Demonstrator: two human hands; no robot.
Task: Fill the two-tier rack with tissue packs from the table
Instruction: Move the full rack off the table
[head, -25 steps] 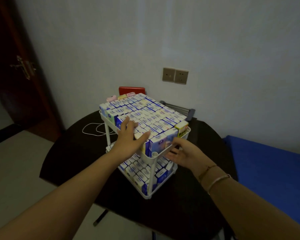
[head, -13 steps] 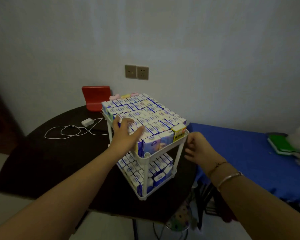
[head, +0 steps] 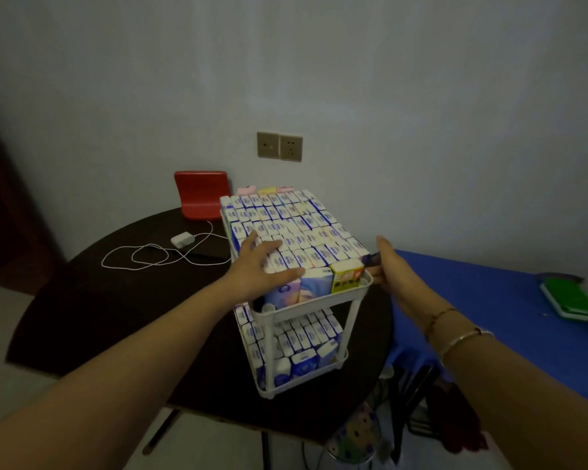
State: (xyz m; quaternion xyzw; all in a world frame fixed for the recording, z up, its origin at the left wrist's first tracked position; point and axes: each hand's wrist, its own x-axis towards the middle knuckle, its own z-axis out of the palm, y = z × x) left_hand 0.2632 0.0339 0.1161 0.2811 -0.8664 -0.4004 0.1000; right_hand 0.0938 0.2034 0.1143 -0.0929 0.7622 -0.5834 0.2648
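A white two-tier rack (head: pixel 319 305) stands on the dark round table (head: pixel 116 317). Its top tier is packed with several upright blue-and-white tissue packs (head: pixel 306 232), with a yellow pack (head: pixel 347 274) at the near right corner. The lower tier holds several more packs (head: pixel 299 337). My left hand (head: pixel 262 269) lies flat on the packs at the top tier's near left corner, thumb along the front packs. My right hand (head: pixel 391 266) is against the top tier's right side, fingers at the rim and thumb up; it holds no pack.
A red stand (head: pixel 201 193) sits behind the rack by the wall. A white charger (head: pixel 180 239) with a looped cable lies on the table's left part. A blue-covered surface (head: pixel 472 300) with a green item (head: pixel 571 296) adjoins on the right. A patterned bin (head: pixel 353 435) stands below.
My right hand has moved from the rack's near front edge to the right side of the top tier. My left hand stays on the top packs. The view has swung round.
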